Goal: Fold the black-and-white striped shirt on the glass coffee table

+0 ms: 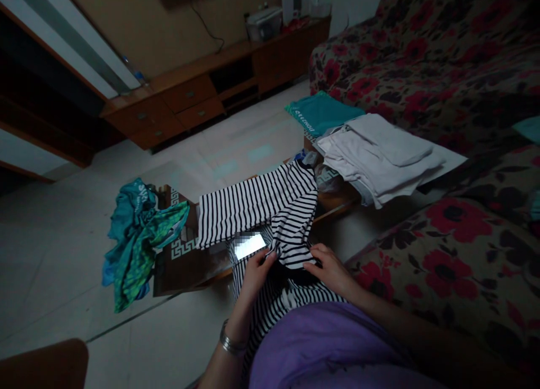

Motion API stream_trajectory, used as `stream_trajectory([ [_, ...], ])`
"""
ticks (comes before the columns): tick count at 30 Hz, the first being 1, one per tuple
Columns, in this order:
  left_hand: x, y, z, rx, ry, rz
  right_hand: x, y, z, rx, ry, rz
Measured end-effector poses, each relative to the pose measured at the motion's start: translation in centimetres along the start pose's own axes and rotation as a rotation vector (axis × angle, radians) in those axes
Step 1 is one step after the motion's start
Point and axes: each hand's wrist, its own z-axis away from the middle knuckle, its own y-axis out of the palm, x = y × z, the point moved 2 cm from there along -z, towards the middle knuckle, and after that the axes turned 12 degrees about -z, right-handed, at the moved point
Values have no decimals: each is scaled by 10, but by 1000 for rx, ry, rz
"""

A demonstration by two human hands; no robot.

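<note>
In a dim room, a low table (172, 273) with a pale key pattern stood on a light floor (50, 276), between a flowered sofa (447, 248) and a wooden cabinet (177, 104). The striped shirt (248, 200) lay across it, its near part drawn toward the person's purple top (329, 344). Both hands grasped that part — the left hand (256, 273) pinching one edge, the right hand (333, 268) the other. A lit screen (253, 246) lay by the left hand. Crumpled green clothes (135, 226) hung over the table's left end; pale folded garments (379, 147) lay at the other. The cabinet bore a translucent box (264, 24), its contents too dim to make out
</note>
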Motion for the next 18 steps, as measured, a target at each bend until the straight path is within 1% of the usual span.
stream_trajectory([
  [2,-1,1,0,-30,-30,26,-5,2,-2,7,67,-98],
  [4,-4,1,1,-31,-57,107,-9,1,-4,2,182,-302],
  [5,-6,2,3,-18,-75,185,-10,-1,-4,-10,249,-424],
  [7,-9,5,8,49,-138,388,-8,-7,-3,-3,372,-641],
  [8,-10,7,11,91,-179,490,-5,-11,-2,29,422,-712],
  [10,-12,13,17,167,-254,649,2,-19,1,137,491,-781],
  [12,-14,21,23,213,-284,722,8,-27,4,203,520,-788],
  [14,-16,28,29,242,-236,677,8,-34,5,163,514,-786],
  [15,-17,30,31,253,-184,585,7,-37,5,125,502,-785],
  [16,-19,30,33,245,-127,446,5,-39,5,94,496,-784],
  [17,-21,28,35,209,-75,276,3,-41,5,77,499,-788],
  [18,-24,24,34,144,-34,97,1,-41,5,79,512,-798],
])
